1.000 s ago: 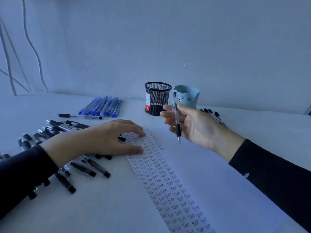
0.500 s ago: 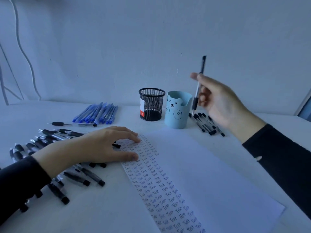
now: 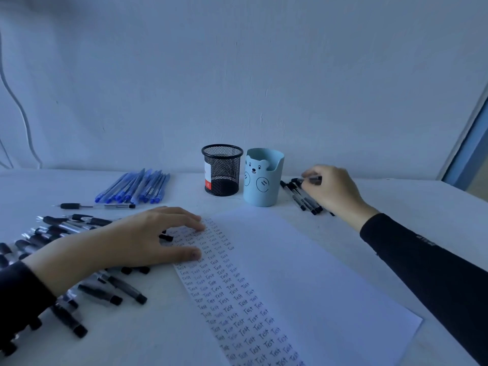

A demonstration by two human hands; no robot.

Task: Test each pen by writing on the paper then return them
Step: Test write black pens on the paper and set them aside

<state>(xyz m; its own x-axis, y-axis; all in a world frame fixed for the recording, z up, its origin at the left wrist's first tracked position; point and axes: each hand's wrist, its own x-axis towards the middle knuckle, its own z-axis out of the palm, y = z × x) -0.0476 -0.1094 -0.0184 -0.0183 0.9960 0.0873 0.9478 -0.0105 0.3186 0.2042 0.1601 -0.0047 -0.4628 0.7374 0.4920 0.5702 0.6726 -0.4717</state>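
Head view: my right hand (image 3: 333,190) pinches a pen (image 3: 314,178) over the pile (image 3: 303,200) beside the cup (image 3: 264,180); my left hand (image 3: 142,240), spread, pins the paper (image 3: 303,273). Best laid parallel, gently.

The right part of the paper (image 3: 311,273) lies open, as does the table (image 3: 422,202) past its far right corner. At the back, a mesh cup (image 3: 222,171) and a bear cup (image 3: 264,180) stand close side by side, blocking the middle. Just right of them the right hand (image 3: 334,192), pinching a pen (image 3: 313,178), covers a row of black pens (image 3: 299,198). The left hand (image 3: 137,243) rests flat on the paper's left edge above a spread of black pens (image 3: 63,225). Blue pens (image 3: 137,187) fill the far left.
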